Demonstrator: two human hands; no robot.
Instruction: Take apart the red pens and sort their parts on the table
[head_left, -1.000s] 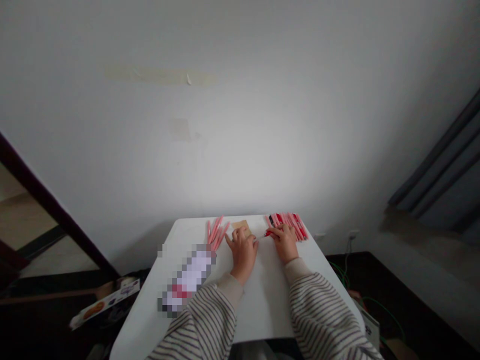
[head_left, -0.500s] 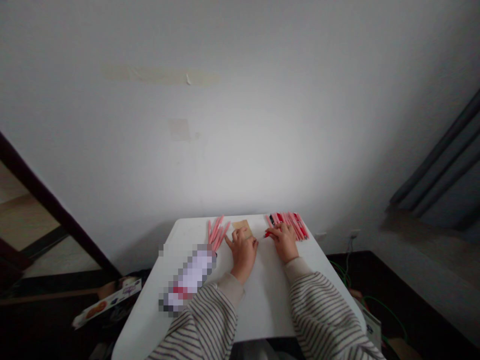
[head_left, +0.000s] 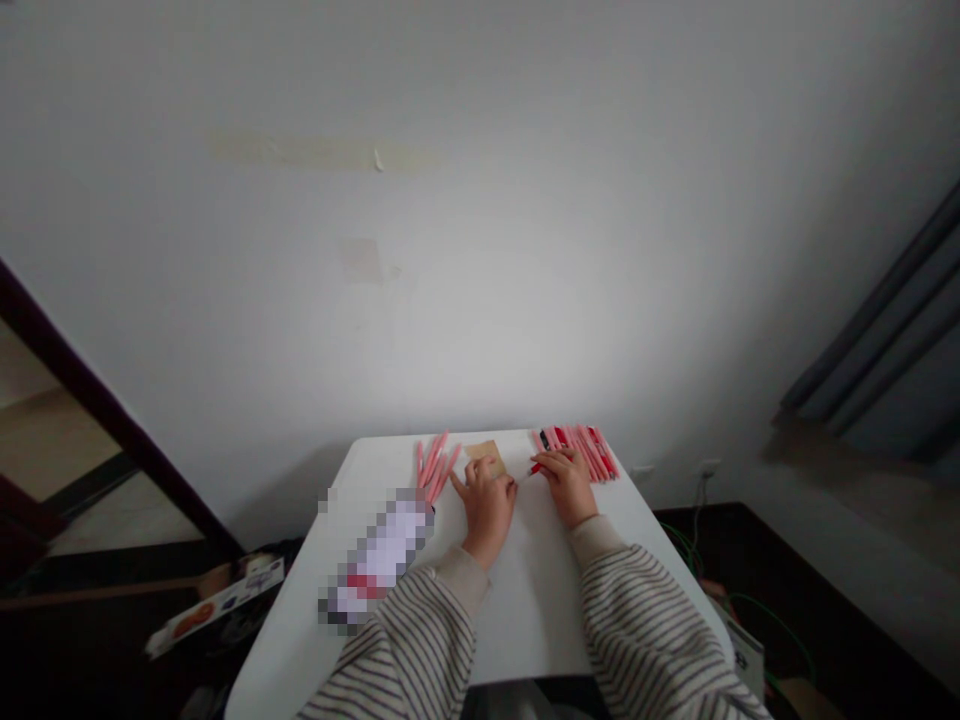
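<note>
My left hand (head_left: pixel 486 504) rests on the white table (head_left: pixel 525 600) with its fingers loosely curled, the fingertips by a small brown card (head_left: pixel 482 450); I see nothing in it. A fan of pink pens (head_left: pixel 433 464) lies just left of that hand. My right hand (head_left: pixel 568 485) is closed on a red pen (head_left: pixel 535 467), whose tip pokes out to the left. Just beyond the right hand lies a row of red and pink pens (head_left: pixel 581 446).
A blurred white and red package (head_left: pixel 379 555) lies on the table's left part. A printed box (head_left: pixel 217 600) sits on the dark floor to the left. Green cable (head_left: pixel 686 555) runs on the floor to the right. A white wall stands right behind the table.
The thin silver part that showed between my hands a second ago is out of sight, and the red pen has drawn in closer to my right hand. Both hands stay in place.
</note>
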